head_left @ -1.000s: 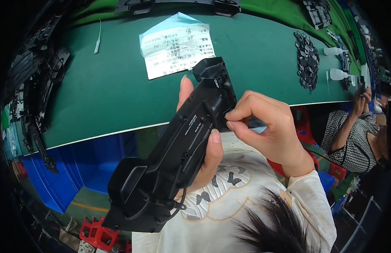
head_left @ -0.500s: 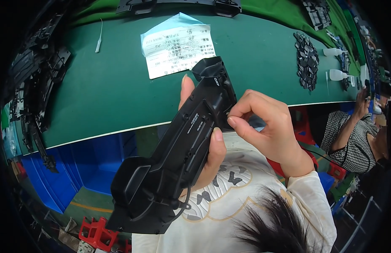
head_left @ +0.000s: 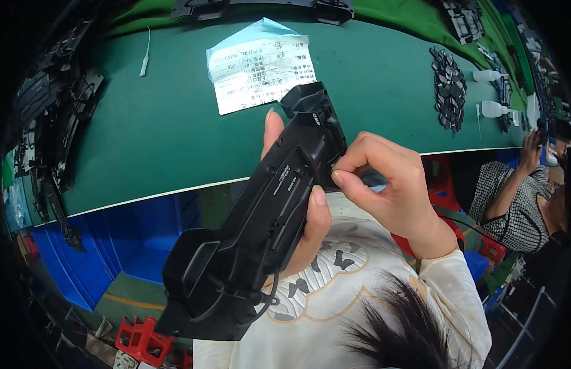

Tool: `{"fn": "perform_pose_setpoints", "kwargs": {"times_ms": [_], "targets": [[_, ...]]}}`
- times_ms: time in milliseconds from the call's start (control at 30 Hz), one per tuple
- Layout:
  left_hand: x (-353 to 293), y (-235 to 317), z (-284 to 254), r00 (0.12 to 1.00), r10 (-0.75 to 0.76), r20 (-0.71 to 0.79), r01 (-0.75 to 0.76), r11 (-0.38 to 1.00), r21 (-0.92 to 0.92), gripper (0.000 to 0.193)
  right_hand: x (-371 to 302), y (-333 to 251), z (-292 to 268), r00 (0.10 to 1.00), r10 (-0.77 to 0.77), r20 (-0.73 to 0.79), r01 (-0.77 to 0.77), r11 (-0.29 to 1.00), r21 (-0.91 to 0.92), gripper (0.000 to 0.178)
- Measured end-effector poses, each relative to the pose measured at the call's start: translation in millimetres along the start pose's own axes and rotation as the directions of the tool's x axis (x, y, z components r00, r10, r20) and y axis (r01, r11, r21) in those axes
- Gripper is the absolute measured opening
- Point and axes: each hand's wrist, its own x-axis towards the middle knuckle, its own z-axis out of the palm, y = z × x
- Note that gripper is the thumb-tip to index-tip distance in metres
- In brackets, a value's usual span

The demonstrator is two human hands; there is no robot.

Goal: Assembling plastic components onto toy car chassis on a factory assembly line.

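Note:
A long black moulded plastic part (head_left: pixel 279 178) with a hooked cable near its lower end is held tilted above the table's near edge. Beneath it my left hand (head_left: pixel 313 234) grips around the part, the thumb on its right side and a fingertip showing at its left edge. The rest of that hand is hidden by the part. At the part's right edge my right hand (head_left: pixel 390 184) has thumb and forefinger pinched together; anything between them is too small to make out.
On the green table (head_left: pixel 168 123) lie a written paper sheet (head_left: pixel 255 74), a thin white tool (head_left: pixel 144 64), a pile of small black pieces (head_left: pixel 448 89) and white bottles (head_left: pixel 493 109). Black parts (head_left: pixel 58 141) stack up at left. Blue bins (head_left: pixel 138 240) stand below; another person (head_left: pixel 513 203) sits at right.

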Motion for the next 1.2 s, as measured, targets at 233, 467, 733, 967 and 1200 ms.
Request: {"fn": "perform_pose_setpoints", "kwargs": {"times_ms": [233,467,733,967,1200], "targets": [[2,7,-2,1.000,0.029,-0.011,-0.027,0.992,0.123,0.067,3,-4,-1,1.000,-0.019,-0.006,0.019,1.000,0.001,0.011],[0,-3,-1,0.994,-0.023,-0.103,0.013,0.995,-0.094,0.062,-1,-5,-15,0.945,0.324,-0.037,-0.300,0.908,0.292,0.011],[5,-3,9,0.994,-0.056,-0.098,0.005,0.890,-0.457,0.062,15,17,-22,0.882,0.439,0.170,-0.458,0.716,0.527,0.014],[23,6,6,0.999,-0.032,0.037,0.047,0.833,-0.551,0.063,25,21,-41,0.906,0.343,0.249,-0.419,0.633,0.652,0.015],[23,-5,14,0.987,-0.014,0.158,0.110,0.778,-0.619,0.077,104,38,-66,0.936,0.346,-0.059,-0.222,0.715,0.663,0.017]]}}
